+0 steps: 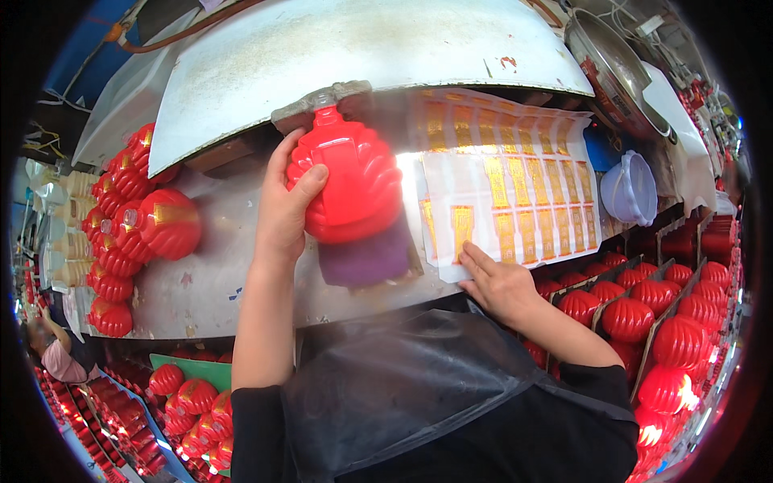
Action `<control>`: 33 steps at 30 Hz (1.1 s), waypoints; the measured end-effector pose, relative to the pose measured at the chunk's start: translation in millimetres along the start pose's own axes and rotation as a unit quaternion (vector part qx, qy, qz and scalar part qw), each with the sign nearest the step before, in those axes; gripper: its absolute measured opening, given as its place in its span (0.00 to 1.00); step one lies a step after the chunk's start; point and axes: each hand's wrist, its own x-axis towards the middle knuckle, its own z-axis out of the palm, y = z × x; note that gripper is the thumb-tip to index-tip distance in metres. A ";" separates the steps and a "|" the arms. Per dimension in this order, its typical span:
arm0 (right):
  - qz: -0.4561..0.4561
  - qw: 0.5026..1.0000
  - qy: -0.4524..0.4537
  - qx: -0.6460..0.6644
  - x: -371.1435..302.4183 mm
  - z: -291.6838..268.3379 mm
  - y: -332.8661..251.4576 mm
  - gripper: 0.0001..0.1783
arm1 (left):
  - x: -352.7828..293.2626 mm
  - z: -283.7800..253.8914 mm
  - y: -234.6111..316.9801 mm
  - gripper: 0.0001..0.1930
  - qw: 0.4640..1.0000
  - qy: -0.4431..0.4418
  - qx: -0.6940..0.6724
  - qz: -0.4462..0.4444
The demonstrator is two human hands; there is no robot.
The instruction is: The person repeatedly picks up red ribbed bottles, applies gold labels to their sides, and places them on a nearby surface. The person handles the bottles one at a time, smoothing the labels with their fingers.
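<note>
My left hand grips a red, ribbed, lantern-shaped bottle with a flat front panel. Its clear neck points away from me and rests at a grey cloth-like pad on the far edge of the bench. Below the bottle, a purple patch shows on the bench. To the right, my right hand reaches over the near edge of a sheet of gold labels, its fingers stretched out. Their tips touch the lower end of one gold label. My right thumb is hidden.
Several red bottles with gold labels cluster at the bench's left end. A white board spans the back. At right stand a pale bucket and a large metal pan. Crates of red bottles sit below right; more lie lower left, near another person.
</note>
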 end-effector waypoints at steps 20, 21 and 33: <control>0.250 0.748 -0.064 0.611 142.0 -108.5 22.4 0.13 | -29.8 6.8 -4.4 0.50 0.996 0.020 0.072 0.042; 0.221 0.754 -0.016 0.618 155.5 -117.1 15.7 0.12 | -30.8 7.3 -2.5 0.50 0.996 0.019 0.076 0.041; -0.334 0.924 0.181 -0.040 187.9 -97.8 -55.2 0.17 | -8.7 14.2 18.5 0.37 0.962 0.050 0.241 0.117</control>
